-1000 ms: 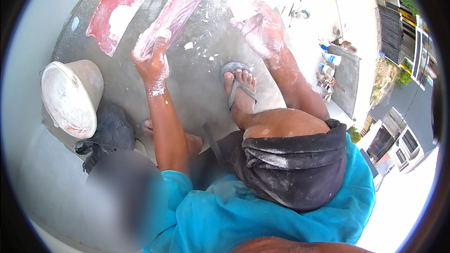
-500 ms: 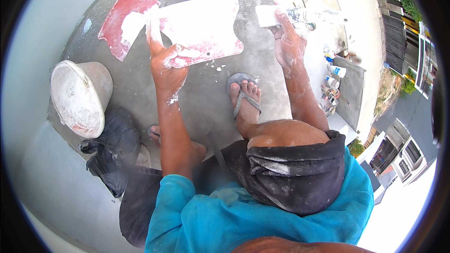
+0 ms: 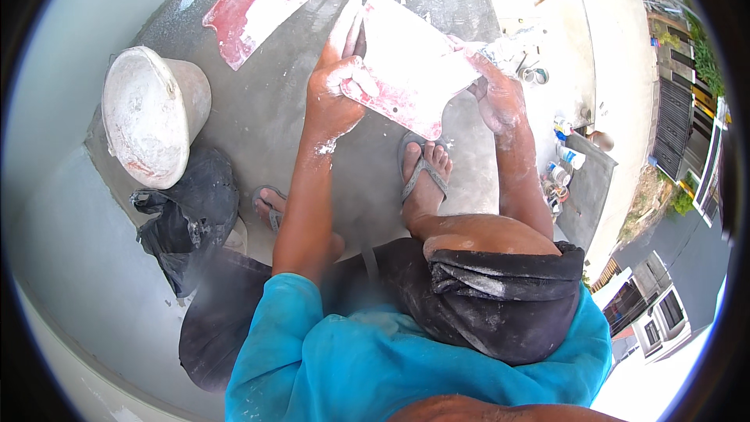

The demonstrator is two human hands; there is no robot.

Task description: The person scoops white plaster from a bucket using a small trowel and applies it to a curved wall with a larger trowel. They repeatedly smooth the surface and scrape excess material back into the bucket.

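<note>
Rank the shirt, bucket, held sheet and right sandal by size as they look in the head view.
1. Shirt
2. Bucket and held sheet: too alike to rank
3. Right sandal, mostly hidden by the foot

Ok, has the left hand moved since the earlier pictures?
Yes: the left hand, holding the white-smeared red sheet, has moved to the right, farther from the white bucket.

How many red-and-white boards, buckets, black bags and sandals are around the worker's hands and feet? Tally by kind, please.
Red-and-white boards: 2, one in the left hand
Buckets: 1
Black bags: 1
Sandals: 2, both worn
Total: 6
</note>
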